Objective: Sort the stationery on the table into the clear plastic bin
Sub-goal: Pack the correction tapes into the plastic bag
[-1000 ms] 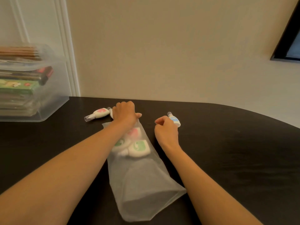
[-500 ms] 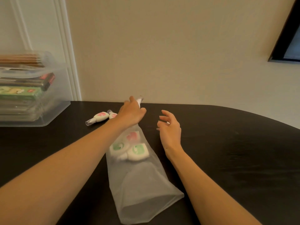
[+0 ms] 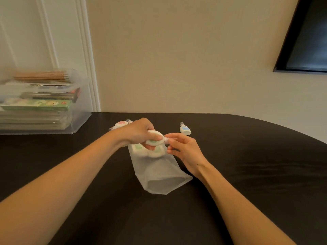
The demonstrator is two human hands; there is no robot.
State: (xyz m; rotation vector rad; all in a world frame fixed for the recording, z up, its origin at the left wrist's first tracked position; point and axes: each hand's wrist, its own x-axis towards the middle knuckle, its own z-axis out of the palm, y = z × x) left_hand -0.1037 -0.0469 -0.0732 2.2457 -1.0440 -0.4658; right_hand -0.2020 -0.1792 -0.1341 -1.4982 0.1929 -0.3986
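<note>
- Surface (image 3: pixel 247 174): dark, matte, far edge rounded.
- Bin (image 3: pixel 80 112): clear plastic, rounded corners, at far left; flat packs stacked inside.
- Bag (image 3: pixel 159 175): frosted, limp, lying flat at centre, near mouth gaping.
- Left hand (image 3: pixel 136 133): fingers curled round a smooth white green-labelled dispenser (image 3: pixel 155 140), just above the bag.
- Right hand (image 3: pixel 185 151): fingers pinch its narrow tip.
- Blue-labelled dispenser (image 3: pixel 185 129): loose on the surface, beyond the right hand.

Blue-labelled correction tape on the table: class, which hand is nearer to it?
Right. The right hand is just short of the blue-labelled correction tape, apart from it; the left hand, gripping a green-labelled tape, is farther left.
</note>
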